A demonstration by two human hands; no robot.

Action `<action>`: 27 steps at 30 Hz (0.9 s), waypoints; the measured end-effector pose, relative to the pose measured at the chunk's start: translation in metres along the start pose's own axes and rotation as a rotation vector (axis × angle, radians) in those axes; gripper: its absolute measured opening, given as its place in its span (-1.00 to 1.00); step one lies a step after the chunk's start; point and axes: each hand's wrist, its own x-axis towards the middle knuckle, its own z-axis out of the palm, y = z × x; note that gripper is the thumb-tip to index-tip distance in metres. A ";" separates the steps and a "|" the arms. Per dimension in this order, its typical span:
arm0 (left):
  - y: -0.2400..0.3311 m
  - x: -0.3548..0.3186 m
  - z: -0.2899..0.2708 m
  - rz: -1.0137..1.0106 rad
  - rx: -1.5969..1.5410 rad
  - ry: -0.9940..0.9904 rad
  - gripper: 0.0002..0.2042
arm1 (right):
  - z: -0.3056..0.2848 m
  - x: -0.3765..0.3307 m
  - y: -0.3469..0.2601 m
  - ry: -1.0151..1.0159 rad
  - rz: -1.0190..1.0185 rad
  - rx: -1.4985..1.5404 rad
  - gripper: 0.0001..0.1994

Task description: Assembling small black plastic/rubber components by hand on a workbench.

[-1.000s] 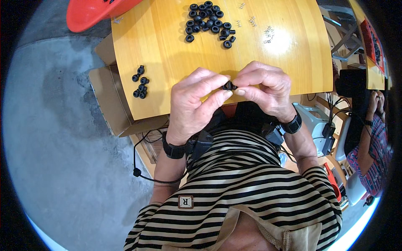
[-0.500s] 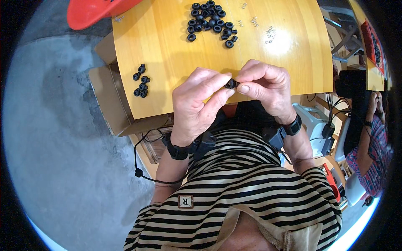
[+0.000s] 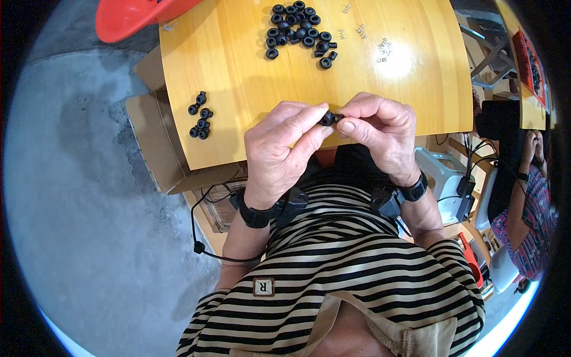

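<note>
Above the near edge of the wooden table, my left hand pinches a small round black part between thumb and fingers. My right hand grips the narrower black end that sticks out of its right side, fingertips closed on it. Whether the two black bits are one piece or two I cannot tell. Farther back lies a cluster of black ring-shaped parts. A smaller group of black parts with short stems rests at the table's left.
Small silvery pieces lie in little heaps at the back right. A red basin stands at the far left corner, cardboard boxes below the left edge. Another person's arm shows at far right, near a red tray.
My right hand has shifted slightly right, away from the left fingertips. More of the narrow black end shows between the hands. The left hand stays nearly where it was.
</note>
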 end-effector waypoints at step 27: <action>0.003 0.000 0.009 0.208 -0.007 0.066 -0.65 | -0.018 0.024 0.019 -0.373 0.381 0.463 -0.75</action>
